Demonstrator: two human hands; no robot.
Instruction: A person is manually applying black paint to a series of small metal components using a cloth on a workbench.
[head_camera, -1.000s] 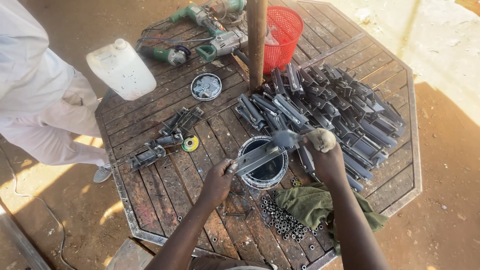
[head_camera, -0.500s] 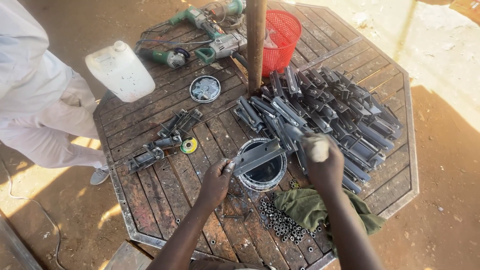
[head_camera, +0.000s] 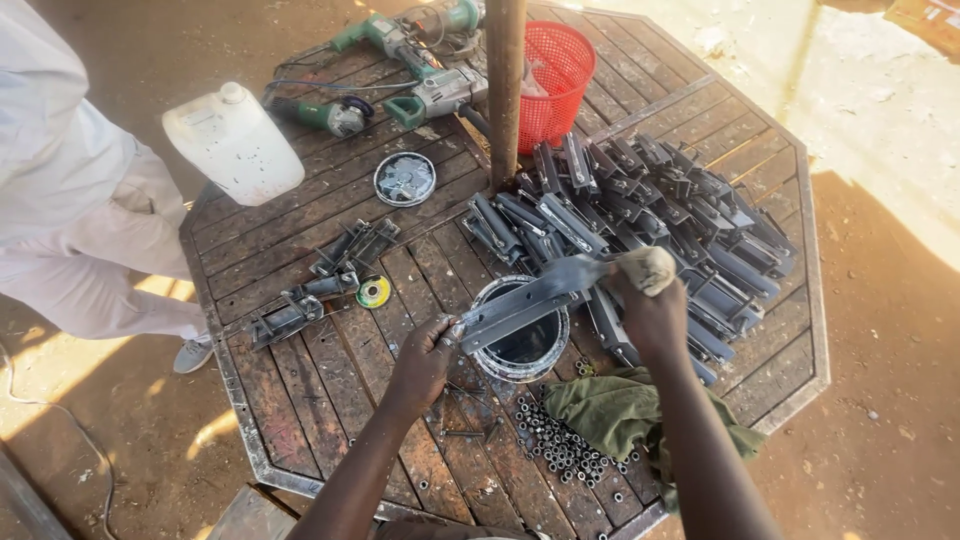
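red mesh basket (head_camera: 556, 70), white jerrycan (head_camera: 233, 143), green drills (head_camera: 400, 40), olive cloth (head_camera: 610, 410)

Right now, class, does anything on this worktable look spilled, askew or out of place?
Yes. Small metal nuts lie scattered loose across the wooden table beside the green cloth, some strayed toward the edge. The white jerrycan also overhangs the table's rim, tilted.

Pole (head_camera: 505, 90) cut off at 12 o'clock edge. Standing person (head_camera: 70, 200) cropped at 9 o'clock, head unseen. Tin (head_camera: 520, 350) contents partly hidden under metal bar (head_camera: 530, 300). Cloth (head_camera: 620, 410) partly behind right forearm.
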